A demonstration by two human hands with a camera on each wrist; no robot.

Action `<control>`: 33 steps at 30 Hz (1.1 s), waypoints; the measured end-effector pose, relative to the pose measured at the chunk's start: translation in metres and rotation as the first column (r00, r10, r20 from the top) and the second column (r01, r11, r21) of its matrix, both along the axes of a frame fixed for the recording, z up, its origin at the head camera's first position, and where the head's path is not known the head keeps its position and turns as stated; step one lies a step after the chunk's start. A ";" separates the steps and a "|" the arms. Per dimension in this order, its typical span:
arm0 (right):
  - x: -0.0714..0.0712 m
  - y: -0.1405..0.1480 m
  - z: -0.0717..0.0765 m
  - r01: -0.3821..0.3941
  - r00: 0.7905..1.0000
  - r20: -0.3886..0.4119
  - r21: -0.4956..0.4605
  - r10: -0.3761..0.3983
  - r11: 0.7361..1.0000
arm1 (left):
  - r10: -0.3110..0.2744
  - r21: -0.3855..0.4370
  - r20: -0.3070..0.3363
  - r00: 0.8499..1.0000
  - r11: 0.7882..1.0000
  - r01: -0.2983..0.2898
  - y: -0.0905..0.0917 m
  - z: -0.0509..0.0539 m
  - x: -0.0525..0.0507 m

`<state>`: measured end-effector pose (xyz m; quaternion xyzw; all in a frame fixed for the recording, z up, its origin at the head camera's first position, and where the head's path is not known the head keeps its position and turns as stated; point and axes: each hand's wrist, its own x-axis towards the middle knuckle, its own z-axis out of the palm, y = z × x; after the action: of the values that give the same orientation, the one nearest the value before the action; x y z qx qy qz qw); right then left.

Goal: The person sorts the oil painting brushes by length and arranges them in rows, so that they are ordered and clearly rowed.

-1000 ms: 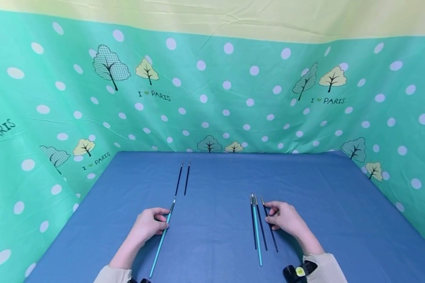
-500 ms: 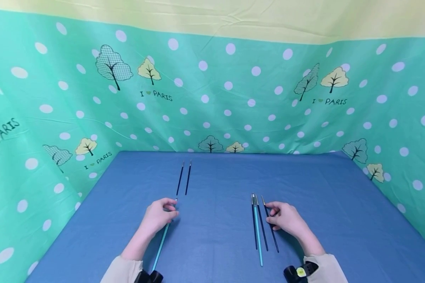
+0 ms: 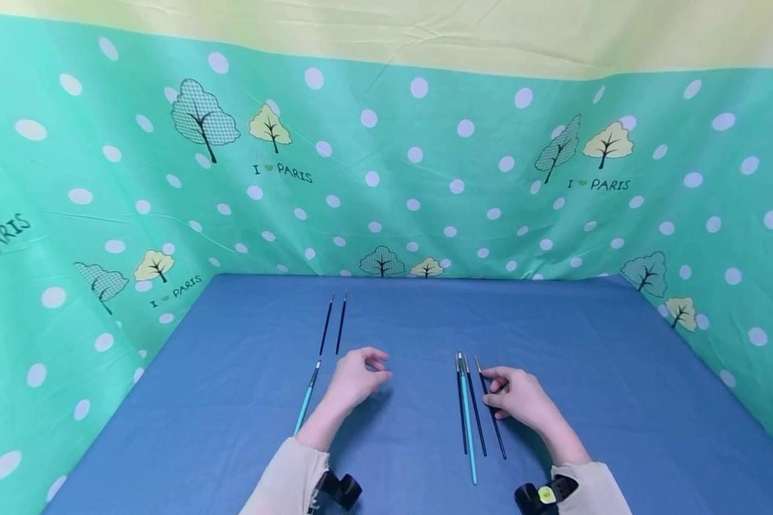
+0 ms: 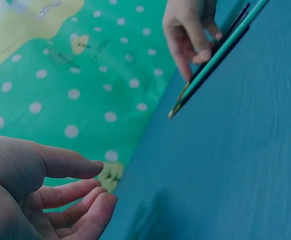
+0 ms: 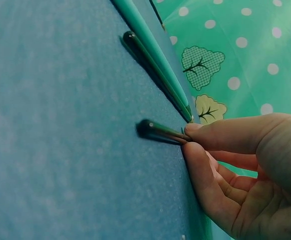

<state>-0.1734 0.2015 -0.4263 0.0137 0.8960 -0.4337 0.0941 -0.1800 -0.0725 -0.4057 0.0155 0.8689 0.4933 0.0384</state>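
My left hand (image 3: 358,377) hangs over the middle of the table with nothing in it, fingers bent loosely and thumb apart from the fingertips in the left wrist view. A turquoise brush (image 3: 308,400) lies left of it, its lower part hidden by the left arm. My right hand (image 3: 517,395) pinches a thin dark brush (image 3: 497,429) between thumb and finger, also plain in the right wrist view at its dark handle (image 5: 158,131). Just left of that lie another turquoise brush (image 3: 469,429) and dark brushes (image 3: 477,415) close beside it.
Two thin dark brushes (image 3: 326,329) lie side by side farther back on the blue table (image 3: 554,322). Behind the table hangs a green dotted cloth (image 3: 335,236) with printed trees. Each wrist carries a small black camera (image 3: 339,490).
My left hand has let go of the left turquoise brush and moved right, after sliding up along it earlier. The right hand has stayed on its dark brush.
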 end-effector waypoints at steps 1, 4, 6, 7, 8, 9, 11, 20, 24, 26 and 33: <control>0.000 0.000 0.000 -0.001 1.000 -0.002 0.001 0.001 1.000 | -0.009 0.005 0.004 1.000 1.000 0.009 0.005 -0.001 -0.001; -0.001 0.000 0.000 -0.005 1.000 -0.004 0.001 0.005 1.000 | -0.026 0.021 0.012 1.000 0.999 0.026 0.018 -0.003 -0.002; -0.001 0.000 -0.001 -0.005 1.000 -0.003 0.007 0.005 1.000 | -0.035 0.034 0.017 0.999 0.999 0.035 0.024 -0.005 -0.002; -0.001 -0.001 -0.001 -0.005 1.000 -0.002 0.008 0.005 1.000 | -0.039 0.041 0.022 0.999 0.998 0.038 0.027 -0.006 -0.002; -0.001 -0.001 -0.001 -0.005 1.000 -0.002 0.009 0.005 1.000 | -0.041 0.050 0.026 0.999 0.998 0.040 0.030 -0.008 -0.002; -0.001 -0.001 -0.001 -0.004 1.000 -0.001 0.011 0.004 1.000 | -0.044 0.057 0.029 0.999 0.997 0.042 0.033 -0.010 -0.002; 0.000 -0.001 -0.001 -0.003 1.000 0.001 0.015 0.003 1.000 | -0.052 0.077 0.040 0.998 0.996 0.049 0.038 -0.013 -0.003; 0.000 -0.002 -0.002 0.004 1.000 0.004 0.010 -0.004 1.000 | -0.101 0.169 0.060 0.993 0.982 0.090 0.065 -0.025 -0.002; 0.000 -0.003 -0.002 0.006 1.000 0.004 0.012 -0.006 1.000 | -0.096 0.205 0.080 0.992 0.976 0.078 0.077 -0.028 0.001; 0.000 -0.003 -0.002 0.007 1.000 0.003 0.013 -0.007 1.000 | -0.089 0.216 0.078 0.993 0.974 0.071 0.082 -0.029 0.001; 0.000 -0.002 -0.002 0.016 1.000 0.009 0.008 -0.016 1.000 | -0.065 0.188 0.047 0.997 0.981 0.055 0.099 -0.029 0.002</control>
<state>-0.1735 0.1991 -0.4288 0.0232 0.8972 -0.4307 0.0948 -0.1784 0.0263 -0.4344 0.0322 0.8165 0.5716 0.0743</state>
